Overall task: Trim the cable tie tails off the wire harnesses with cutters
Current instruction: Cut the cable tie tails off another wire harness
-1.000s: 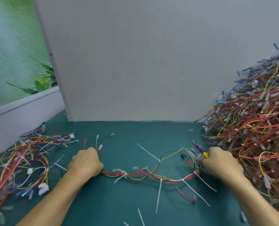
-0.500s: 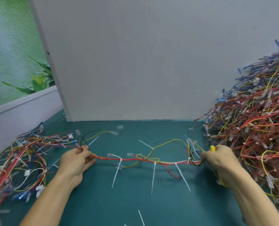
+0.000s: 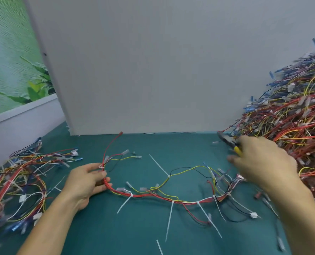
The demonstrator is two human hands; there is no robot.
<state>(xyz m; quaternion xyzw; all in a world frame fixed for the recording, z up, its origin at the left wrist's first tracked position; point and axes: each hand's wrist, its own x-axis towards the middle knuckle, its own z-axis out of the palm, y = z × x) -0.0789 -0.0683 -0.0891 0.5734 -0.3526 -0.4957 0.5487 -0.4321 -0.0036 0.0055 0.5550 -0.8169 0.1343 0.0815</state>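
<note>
A wire harness (image 3: 164, 196) of red, yellow and black wires lies stretched across the teal mat. Several long white cable tie tails (image 3: 169, 220) stick out of it toward me. My left hand (image 3: 86, 183) pinches the harness's left end, where red wires bend upward. My right hand (image 3: 263, 161) hovers over the harness's right end and grips yellow-handled cutters (image 3: 228, 141); their dark jaws point up and left toward the panel. The right hand does not touch the harness.
A tall heap of harnesses (image 3: 289, 116) fills the right side. A smaller pile of harnesses (image 3: 18, 179) lies at the left. A grey panel (image 3: 153, 70) stands upright behind the teal mat (image 3: 134, 234). Loose cut tie tails (image 3: 159, 246) lie near the front.
The harness now lies spread on the mat. My right hand has let go of its right end and lifted up and back with the cutters. My left hand moved right along the left end.
</note>
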